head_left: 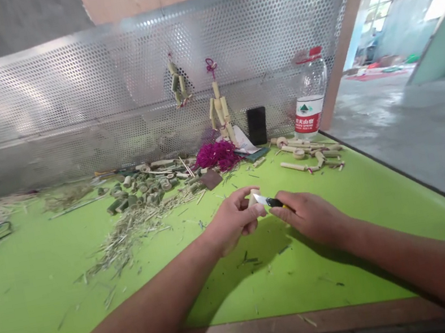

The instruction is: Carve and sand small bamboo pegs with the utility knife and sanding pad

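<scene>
Over the middle of the green tabletop, my left hand [235,216] is closed on a short, pale piece of bamboo [253,195], pinched between thumb and fingers. My right hand [306,212] grips the dark handle of a utility knife [263,200]. Its bright blade points left and lies against or just in front of the bamboo piece; exact contact is too small to tell. Dark shavings [250,260] are scattered on the surface below both hands.
Behind my hands lie cut bamboo pieces [156,184], thin slivers [119,242] and purple cord [218,154]. Jointed bamboo figures [218,107] hang against the perforated metal panel [106,95]. A black phone [257,126] leans there, near a plastic bottle [308,100]. The table's right edge borders the floor.
</scene>
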### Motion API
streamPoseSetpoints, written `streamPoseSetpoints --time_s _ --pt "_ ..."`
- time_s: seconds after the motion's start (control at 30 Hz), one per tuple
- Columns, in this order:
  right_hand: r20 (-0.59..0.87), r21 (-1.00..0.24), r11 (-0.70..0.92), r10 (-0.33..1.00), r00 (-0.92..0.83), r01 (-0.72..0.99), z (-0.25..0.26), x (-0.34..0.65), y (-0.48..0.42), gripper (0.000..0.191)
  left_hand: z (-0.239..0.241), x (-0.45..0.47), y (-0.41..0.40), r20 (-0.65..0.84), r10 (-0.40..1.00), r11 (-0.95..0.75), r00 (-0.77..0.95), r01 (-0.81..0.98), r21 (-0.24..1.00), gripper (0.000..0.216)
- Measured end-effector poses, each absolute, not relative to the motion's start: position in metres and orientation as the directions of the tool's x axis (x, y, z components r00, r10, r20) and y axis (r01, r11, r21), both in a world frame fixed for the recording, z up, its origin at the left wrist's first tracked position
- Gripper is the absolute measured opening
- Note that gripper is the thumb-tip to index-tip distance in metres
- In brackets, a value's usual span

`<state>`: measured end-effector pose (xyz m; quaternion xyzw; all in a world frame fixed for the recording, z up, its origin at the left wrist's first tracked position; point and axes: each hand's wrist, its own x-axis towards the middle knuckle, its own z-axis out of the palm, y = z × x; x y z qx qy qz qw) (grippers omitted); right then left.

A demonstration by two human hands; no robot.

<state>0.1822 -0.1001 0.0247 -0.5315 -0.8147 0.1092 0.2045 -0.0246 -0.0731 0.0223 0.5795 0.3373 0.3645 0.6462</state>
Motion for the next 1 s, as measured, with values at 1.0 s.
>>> streamPoseSetpoints --time_s 1.0 --pt "0.197 -0.307 0.412 0.91 -0.366 0.858 0.025 0.184 -0.102 0.034 0.016 -0.014 -0.082 -0.001 0.808 -0.068 0.589 0.095 0.993 0.035"
